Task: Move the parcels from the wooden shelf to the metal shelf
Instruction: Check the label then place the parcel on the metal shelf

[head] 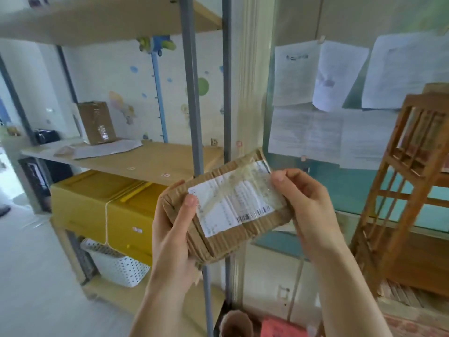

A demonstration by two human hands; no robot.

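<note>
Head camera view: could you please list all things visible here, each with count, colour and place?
cardboard parcel: 1, brown with white label, centre, held in both hands
upright parcel: 1, brown, middle board of metal shelf
flat envelope: 1, white, beside the upright parcel
metal shelf: 1, grey posts, tan boards, left
yellow box: 1, tied with string, under the middle board
perforated basket: 1, white, below the yellow box
paper sheets: several, white, on the wall, right
wooden shelf: 1, brown, far right
left hand: 1, grips the parcel's left end
right hand: 1, grips its right end
</note>
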